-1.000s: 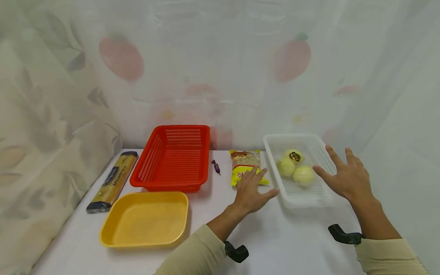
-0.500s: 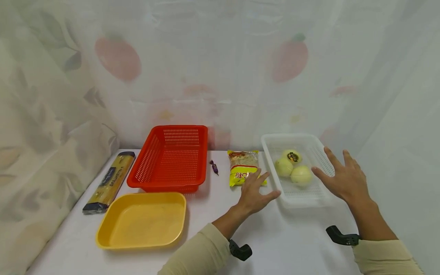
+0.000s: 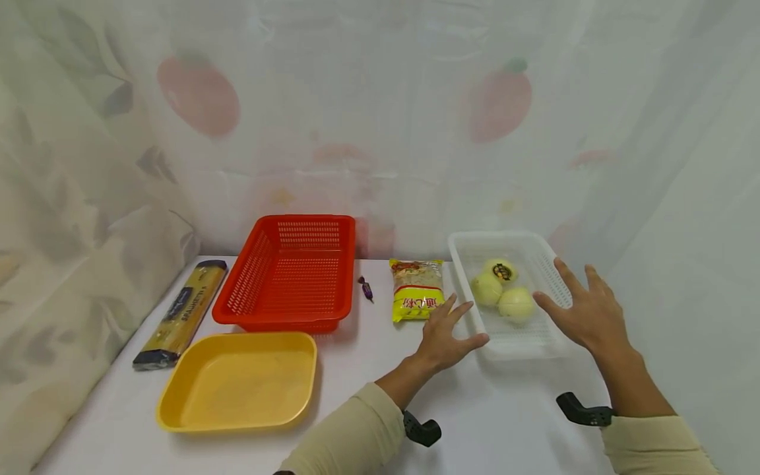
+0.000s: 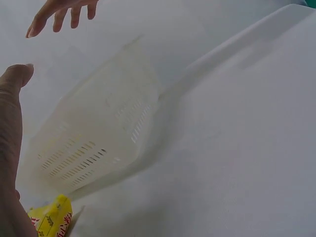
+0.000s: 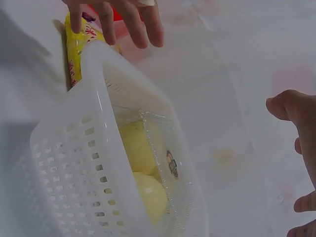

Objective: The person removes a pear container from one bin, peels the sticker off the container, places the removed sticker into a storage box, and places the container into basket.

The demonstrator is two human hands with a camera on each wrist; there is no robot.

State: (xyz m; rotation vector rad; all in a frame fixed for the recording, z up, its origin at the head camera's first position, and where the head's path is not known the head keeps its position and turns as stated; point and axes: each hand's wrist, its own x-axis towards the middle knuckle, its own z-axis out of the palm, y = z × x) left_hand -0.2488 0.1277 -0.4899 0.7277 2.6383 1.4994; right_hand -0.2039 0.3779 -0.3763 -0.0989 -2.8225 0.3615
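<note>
Two hands [image 3: 445, 333], white basket [image 3: 475, 316], three onions [image 3: 501, 290]

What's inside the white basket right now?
The white basket holds three pale yellow round fruits, wrapped in clear film, one bearing a dark sticker. Whether anything lies beneath them cannot be seen.

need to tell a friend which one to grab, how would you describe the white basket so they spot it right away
On the white table, look to the right end, beyond the yellow noodle packet. The white basket sits there between the person's left hand and right hand. Unlike the red basket and yellow tray, it is pale, translucent, and holds bagged onions.
</note>
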